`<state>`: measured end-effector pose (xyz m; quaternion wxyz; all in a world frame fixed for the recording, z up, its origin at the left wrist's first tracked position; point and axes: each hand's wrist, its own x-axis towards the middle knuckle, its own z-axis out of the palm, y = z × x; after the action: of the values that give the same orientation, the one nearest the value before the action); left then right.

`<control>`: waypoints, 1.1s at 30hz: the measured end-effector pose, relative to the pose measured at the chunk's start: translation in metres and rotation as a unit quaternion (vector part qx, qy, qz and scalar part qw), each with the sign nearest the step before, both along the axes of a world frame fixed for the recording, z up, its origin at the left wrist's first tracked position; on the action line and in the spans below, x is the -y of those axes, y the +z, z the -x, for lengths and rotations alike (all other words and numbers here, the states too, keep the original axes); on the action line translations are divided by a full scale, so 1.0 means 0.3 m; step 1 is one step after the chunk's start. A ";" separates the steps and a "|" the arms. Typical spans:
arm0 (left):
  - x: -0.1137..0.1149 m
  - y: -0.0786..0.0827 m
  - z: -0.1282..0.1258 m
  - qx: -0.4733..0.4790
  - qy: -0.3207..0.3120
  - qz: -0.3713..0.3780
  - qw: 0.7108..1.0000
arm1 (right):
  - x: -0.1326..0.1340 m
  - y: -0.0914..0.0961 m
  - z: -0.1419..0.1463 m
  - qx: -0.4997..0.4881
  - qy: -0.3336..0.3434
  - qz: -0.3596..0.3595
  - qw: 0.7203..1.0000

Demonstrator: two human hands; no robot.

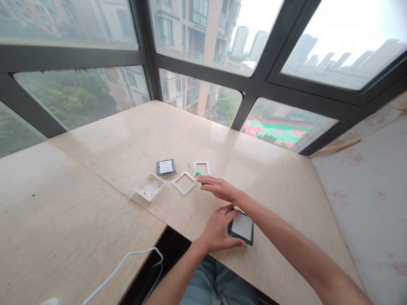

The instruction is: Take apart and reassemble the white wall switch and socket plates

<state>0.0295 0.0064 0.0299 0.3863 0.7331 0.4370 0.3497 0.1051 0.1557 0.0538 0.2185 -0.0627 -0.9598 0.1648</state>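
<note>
My left hand [219, 231] has its thumb and fingers around the edges of a switch or socket module [242, 226] with a plain white face and dark grey frame, lying near the table's front edge. My right hand [219, 187] reaches across above it, fingers stretched out over a screwdriver [197, 173] with a green handle. Part of that handle is hidden under the fingers, so I cannot tell whether they touch it. The screwdriver's thin shaft lies beside a white square frame [207, 163]. Another white frame [176, 183] rests just left of my right fingertips.
Further left are a socket module [165, 167] with a grey frame and an open white mounting box [144, 192]. A white cable [127, 255] crosses the dark gap at the table's [104, 140] front edge. Windows stand behind; a patterned wall [365, 190] is at right.
</note>
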 end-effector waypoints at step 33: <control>-0.005 -0.062 -0.052 -0.078 0.065 -0.084 0.991 | 0.474 0.157 -0.371 0.190 -0.276 0.140 0.932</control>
<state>0.0453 0.0078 0.0113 0.2649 0.7582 0.4815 0.3509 0.2163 0.0136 0.1010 0.0580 -0.3857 -0.8952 0.2157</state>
